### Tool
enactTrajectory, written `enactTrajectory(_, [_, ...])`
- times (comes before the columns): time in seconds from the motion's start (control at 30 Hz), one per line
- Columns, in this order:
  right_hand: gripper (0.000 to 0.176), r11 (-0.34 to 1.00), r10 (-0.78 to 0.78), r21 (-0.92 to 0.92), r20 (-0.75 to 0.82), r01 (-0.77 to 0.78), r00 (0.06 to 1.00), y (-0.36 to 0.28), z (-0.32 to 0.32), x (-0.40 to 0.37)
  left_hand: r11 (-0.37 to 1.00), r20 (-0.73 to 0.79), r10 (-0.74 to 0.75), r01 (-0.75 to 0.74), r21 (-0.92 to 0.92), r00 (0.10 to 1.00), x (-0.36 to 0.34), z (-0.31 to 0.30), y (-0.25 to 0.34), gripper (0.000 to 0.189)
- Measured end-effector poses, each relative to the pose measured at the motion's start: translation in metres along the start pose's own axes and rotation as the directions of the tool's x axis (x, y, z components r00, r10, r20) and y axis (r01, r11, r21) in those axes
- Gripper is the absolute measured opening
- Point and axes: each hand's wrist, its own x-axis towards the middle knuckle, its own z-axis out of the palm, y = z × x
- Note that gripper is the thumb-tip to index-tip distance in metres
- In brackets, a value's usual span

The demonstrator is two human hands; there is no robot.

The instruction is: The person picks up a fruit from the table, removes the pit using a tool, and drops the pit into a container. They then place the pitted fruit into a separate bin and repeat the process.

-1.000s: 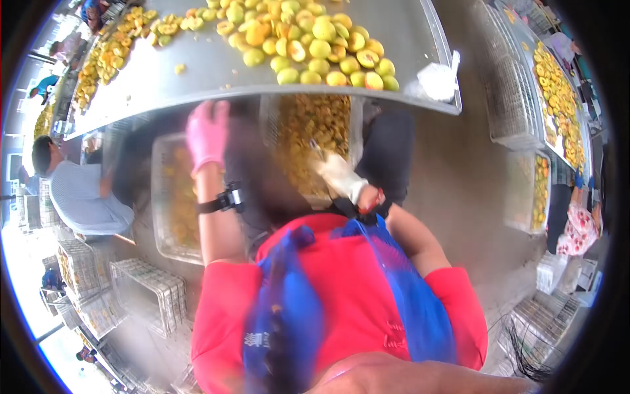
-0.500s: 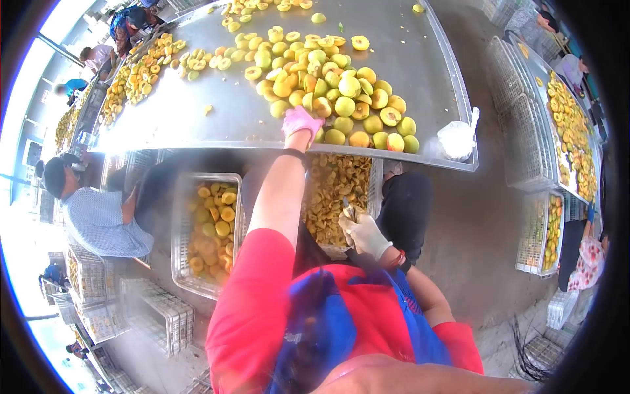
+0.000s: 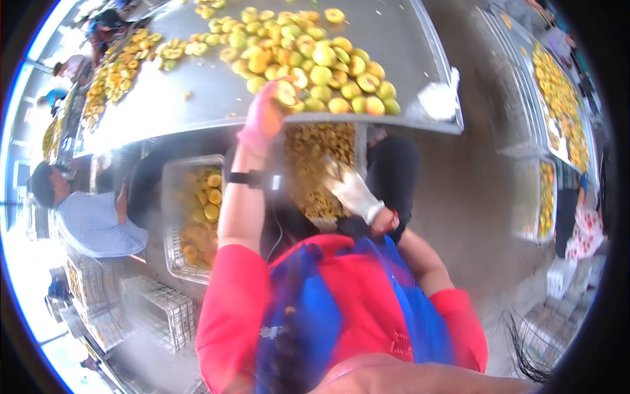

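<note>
Left hand [image 3: 264, 117], pink glove, at the near edge of the steel table [image 3: 190, 98]. Fingers curl round one yellow fruit [image 3: 287, 92], which sits at the fingertips on the side toward the pile [image 3: 325, 59]. The fruit is roundish, with no clear long axis, and motion blur hides the exact grip.

Right hand [image 3: 353, 192], white glove, is low, below the table's near edge and over the wire crate [image 3: 315, 154] of cut pieces under the table. Fingers look closed on a small knife [image 3: 332, 168], its blade pointing up toward the table edge. The blade's long axis runs roughly at the fruit.

Key relation: the fruit lies up and to the left of the knife tip, well apart from it. The left hand has the fruit and the right hand is the farther one.

Against half a second ago: the left hand then lay out on the pile, arm stretched over the table. It has since drawn back to the edge with a fruit in it. The right hand has kept its place below the table, knife in the same hold.

A second crate [image 3: 197, 210], holding yellow halves, sits under the table's left part.
</note>
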Motion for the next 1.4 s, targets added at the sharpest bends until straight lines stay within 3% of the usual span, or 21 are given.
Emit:
enactTrajectory(0.07, [0.017, 0.998, -0.022, 0.063, 0.057, 0.018, 0.998, -0.043, -0.007, -0.004, 0.998, 0.010, -0.031, 0.032, -0.045, 0.999, -0.030, 0.026, 0.006, 0.046])
enactTrajectory(0.1, [0.019, 0.976, 0.074, 0.200, 0.082, -0.089, 0.994, -0.059, -0.006, -0.006, 0.998, 0.030, -0.038, 0.039, -0.043, 0.999, -0.041, 0.031, 0.008, 0.051])
enactTrajectory(0.17, [0.016, 0.971, -0.038, 0.238, 0.068, 0.021, 0.997, -0.071, -0.005, -0.005, 1.000, -0.035, -0.013, 0.012, -0.022, 0.999, -0.060, 0.042, 0.004, 0.054])
enactTrajectory(0.37, [0.009, 0.979, -0.098, 0.183, 0.056, 0.086, 0.994, -0.109, -0.001, -0.018, 0.986, -0.110, 0.154, -0.146, 0.075, 0.982, -0.098, 0.073, -0.006, 0.054])
enactTrajectory(0.57, [0.014, 0.949, -0.314, -0.025, -0.070, 0.313, 0.947, -0.099, 0.009, -0.017, 0.962, -0.093, 0.221, -0.201, 0.186, 0.971, -0.121, 0.097, -0.013, 0.054])
enactTrajectory(0.7, [0.016, 0.932, -0.362, -0.063, -0.114, 0.357, 0.925, -0.096, 0.014, -0.018, 0.954, -0.128, 0.272, -0.250, 0.164, 0.954, -0.126, 0.109, -0.021, 0.035])
enactTrajectory(0.83, [0.017, 0.871, -0.487, -0.113, -0.066, 0.478, 0.871, -0.096, 0.016, -0.017, 0.918, -0.125, 0.370, -0.341, 0.203, 0.920, -0.128, 0.107, -0.035, 0.033])
enactTrajectory(0.93, [0.011, 0.938, -0.318, 0.164, 0.050, 0.306, 0.947, -0.105, 0.010, -0.021, 0.878, -0.083, 0.452, -0.426, 0.219, 0.888, -0.126, 0.102, -0.042, 0.031])
enactTrajectory(1.03, [0.012, 0.981, -0.059, 0.191, 0.166, 0.026, 0.984, -0.127, 0.002, -0.030, 0.851, -0.065, 0.495, -0.468, 0.236, 0.867, -0.127, 0.101, -0.047, 0.033])
enactTrajectory(1.13, [0.016, 0.887, -0.461, -0.007, 0.056, 0.462, 0.886, -0.102, 0.008, -0.018, 0.812, -0.008, 0.541, -0.519, 0.268, 0.841, -0.124, 0.094, -0.051, 0.040])
enactTrajectory(1.17, [0.019, 0.833, -0.546, -0.093, 0.019, 0.546, 0.837, -0.100, 0.010, -0.018, 0.822, -0.002, 0.547, -0.537, 0.189, 0.837, -0.120, 0.088, -0.058, 0.038])
enactTrajectory(1.23, [0.018, 0.891, -0.443, -0.065, 0.086, 0.449, 0.892, -0.102, 0.007, -0.022, 0.785, 0.022, 0.584, -0.571, 0.242, 0.812, -0.123, 0.095, -0.056, 0.036])
enactTrajectory(1.27, [0.016, 0.966, -0.258, 0.074, 0.152, 0.249, 0.954, -0.108, 0.004, -0.025, 0.774, 0.032, 0.587, -0.573, 0.271, 0.809, -0.124, 0.095, -0.055, 0.035])
enactTrajectory(1.3, [0.015, 0.957, -0.085, 0.289, 0.289, -0.002, 0.954, -0.108, 0.001, -0.026, 0.763, 0.043, 0.589, -0.573, 0.299, 0.807, -0.124, 0.093, -0.055, 0.033])
enactTrajectory(1.33, [0.016, 0.857, 0.092, 0.432, 0.411, -0.282, 0.907, -0.111, -0.002, -0.026, 0.780, 0.036, 0.578, -0.565, 0.267, 0.815, -0.126, 0.093, -0.057, 0.032])
enactTrajectory(1.4, [0.017, 0.853, 0.043, 0.455, 0.429, -0.257, 0.902, -0.119, -0.004, -0.028, 0.780, 0.080, 0.571, -0.571, 0.256, 0.817, -0.127, 0.089, -0.056, 0.032])
